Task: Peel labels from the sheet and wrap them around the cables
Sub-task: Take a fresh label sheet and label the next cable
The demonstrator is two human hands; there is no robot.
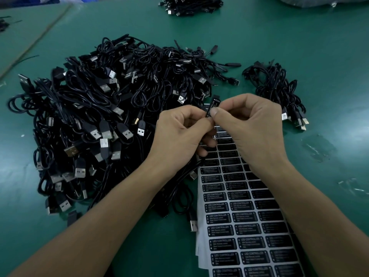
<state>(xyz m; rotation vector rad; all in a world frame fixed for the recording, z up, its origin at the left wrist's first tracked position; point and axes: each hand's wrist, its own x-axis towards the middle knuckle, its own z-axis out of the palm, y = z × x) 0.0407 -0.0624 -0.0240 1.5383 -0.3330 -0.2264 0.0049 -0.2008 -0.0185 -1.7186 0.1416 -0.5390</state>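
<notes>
Above the top of the label sheet (239, 216), my left hand (179, 132) and my right hand (253, 124) meet. Together they pinch a small black controller piece (212, 105) of a cable, with a black label bearing white print on it. My right thumb presses on the label while my left fingers grip the piece from below. That cable's lead hangs down under my left hand (179, 188). The sheet carries rows of black "LED CONTROLLER" labels and lies under my right forearm.
A big heap of black USB cables (103, 120) covers the green table (299, 47) on the left. A smaller bundle of cables (279, 90) lies to the right, and another pile (189, 6) sits at the far edge. Scraps of clear film (317, 148) lie at right.
</notes>
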